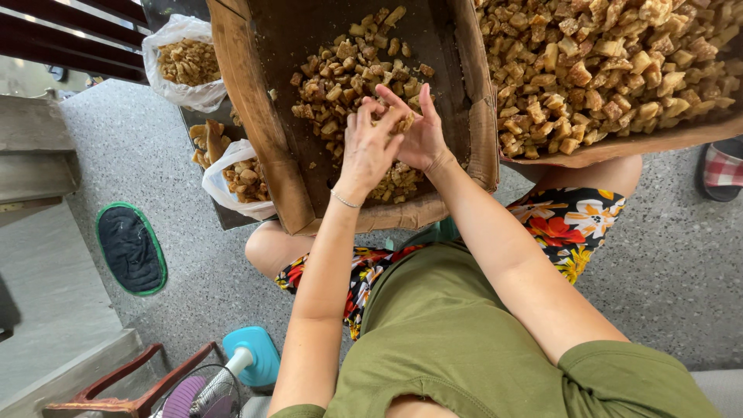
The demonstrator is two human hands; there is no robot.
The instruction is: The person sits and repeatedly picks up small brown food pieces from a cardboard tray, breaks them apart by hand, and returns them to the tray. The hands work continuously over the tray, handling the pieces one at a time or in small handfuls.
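Observation:
A brown cardboard box [248, 101] rests against my knees and holds a heap of small tan-brown chunks [340, 73]. Both hands meet over the near part of that heap. My left hand [370, 147], with a thin bracelet at the wrist, has its fingers curled around some chunks. My right hand [422, 131] presses against it with fingers spread upward, palm toward the left hand. The pieces between the two palms are mostly hidden.
A second box [635, 143] piled with the same chunks sits at upper right. Two white plastic bags [182, 93] [220, 182] of chunks lie left of the box. A dark mat [130, 248], a blue fan base [255, 354] and a checked slipper [724, 170] lie on the speckled floor.

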